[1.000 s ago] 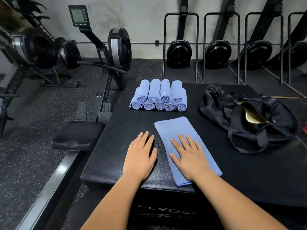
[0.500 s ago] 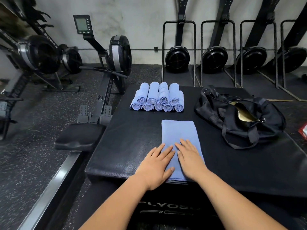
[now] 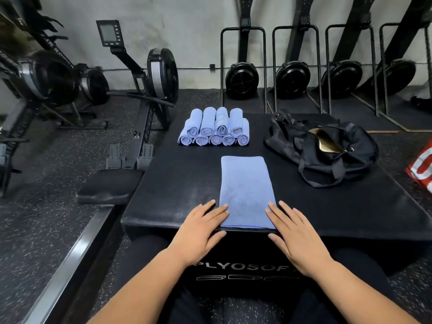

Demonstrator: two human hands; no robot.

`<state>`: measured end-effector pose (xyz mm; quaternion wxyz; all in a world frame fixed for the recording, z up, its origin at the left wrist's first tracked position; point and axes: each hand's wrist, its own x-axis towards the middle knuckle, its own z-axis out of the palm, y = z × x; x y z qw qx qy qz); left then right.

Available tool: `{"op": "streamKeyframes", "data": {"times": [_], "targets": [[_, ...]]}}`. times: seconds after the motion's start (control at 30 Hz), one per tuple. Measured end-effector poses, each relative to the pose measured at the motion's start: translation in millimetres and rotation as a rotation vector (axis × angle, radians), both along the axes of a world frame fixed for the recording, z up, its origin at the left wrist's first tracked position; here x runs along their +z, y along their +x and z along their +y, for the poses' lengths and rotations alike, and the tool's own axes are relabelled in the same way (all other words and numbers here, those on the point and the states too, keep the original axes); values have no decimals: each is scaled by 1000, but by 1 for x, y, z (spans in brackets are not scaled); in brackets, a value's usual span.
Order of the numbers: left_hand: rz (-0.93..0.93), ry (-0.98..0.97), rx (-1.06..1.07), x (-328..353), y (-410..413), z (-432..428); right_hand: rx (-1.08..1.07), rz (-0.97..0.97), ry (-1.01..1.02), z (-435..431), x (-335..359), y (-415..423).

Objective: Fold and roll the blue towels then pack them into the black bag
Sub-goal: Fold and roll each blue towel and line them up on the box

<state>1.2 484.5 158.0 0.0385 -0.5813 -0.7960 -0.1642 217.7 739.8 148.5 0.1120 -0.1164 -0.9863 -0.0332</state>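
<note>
A blue towel, folded into a long strip, lies flat on the black padded box with its near end at the box's front edge. My left hand rests flat at the towel's near left corner, fingers straight, fingertips on the cloth. At the near right corner my right hand lies flat the same way. Several rolled blue towels are stacked in two layers at the back of the box. The black bag sits on the right with its zip open, showing a gold lining.
A rowing machine with a black seat stands just left of the box. More rowers stand upright along the back wall. A red and white object lies on the floor at the right edge.
My hands slid from the middle of the towel out to its two near corners. The towel now lies straight along the box instead of slanted.
</note>
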Motion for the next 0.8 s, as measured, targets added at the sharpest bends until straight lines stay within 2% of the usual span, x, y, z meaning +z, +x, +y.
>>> {"op": "streamKeyframes", "data": {"times": [0.13,0.3,0.67,0.8], "targets": [[37,81,4,-5,4,0,78,162,13,-12,-3,0],[32,154,36,-8,12,-4,68,351,-65,-18,-2,8],[65,270,103,1,25,-5,-4,448,-211,-18,0,11],[-18,298,162,2,27,-2,-97,453,-298,-18,3,7]]}}
